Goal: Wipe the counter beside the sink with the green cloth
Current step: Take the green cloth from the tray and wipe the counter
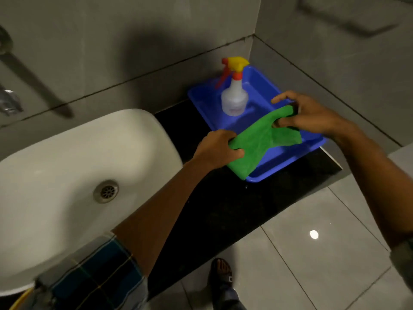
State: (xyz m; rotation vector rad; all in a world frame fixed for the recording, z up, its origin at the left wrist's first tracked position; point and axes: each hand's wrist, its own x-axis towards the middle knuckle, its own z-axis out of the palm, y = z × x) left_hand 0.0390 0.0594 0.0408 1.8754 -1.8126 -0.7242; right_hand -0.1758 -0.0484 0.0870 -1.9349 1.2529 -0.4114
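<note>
Grey tiled walls (156,41) meet in a corner at upper right of the frame, and pale floor tiles (312,253) fill the lower right. Left of centre sits the white sink (67,164), with the black counter (223,209) running beside it toward the corner. At the counter's far end a blue tray (290,159) takes up much of the surface, a spray bottle (234,97) standing upright in its back part.

Above the tray's near half, the cloth (257,142) hangs stretched between both hands, its long axis running from lower left to upper right. The left hand (219,146) is clamped on its lower end, the right hand (312,115) pinches the upper end.

Bare counter lies below and left of the cloth, nearer the left hand, so that hand probably leads the wipe. The tray blocks the far end.
</note>
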